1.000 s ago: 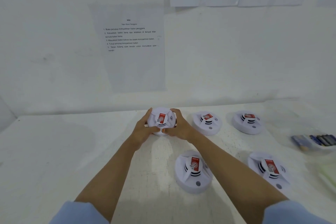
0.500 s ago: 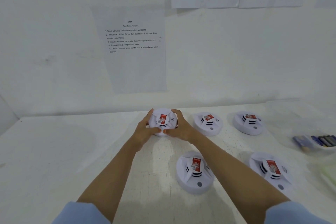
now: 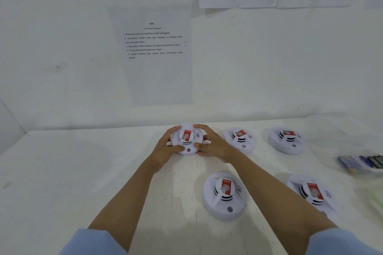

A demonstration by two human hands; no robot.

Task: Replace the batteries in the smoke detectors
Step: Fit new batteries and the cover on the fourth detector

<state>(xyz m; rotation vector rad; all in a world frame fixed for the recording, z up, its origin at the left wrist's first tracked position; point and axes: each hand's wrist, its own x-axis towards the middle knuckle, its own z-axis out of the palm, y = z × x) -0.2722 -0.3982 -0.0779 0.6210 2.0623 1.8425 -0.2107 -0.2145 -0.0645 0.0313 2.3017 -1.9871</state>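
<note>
Gripping one detector (image 3: 186, 138) at the far middle of the scuffed white table (image 3: 83, 182), the left hand (image 3: 165, 149) and right hand (image 3: 213, 147) curl their fingers round its rim. Four other detectors (image 3: 224, 194) lie face-up to its right and nearer. Batteries (image 3: 360, 162), blurred, perhaps in a tray (image 3: 373, 171), sit at the right edge. Printed sheets (image 3: 153, 56) hang on the white wall (image 3: 51, 47) behind.

wall (image 3: 62, 47) white, bare plaster — printed sheets (image 3: 153, 68) taped up | table (image 3: 62, 182) white — scuffed top
</note>
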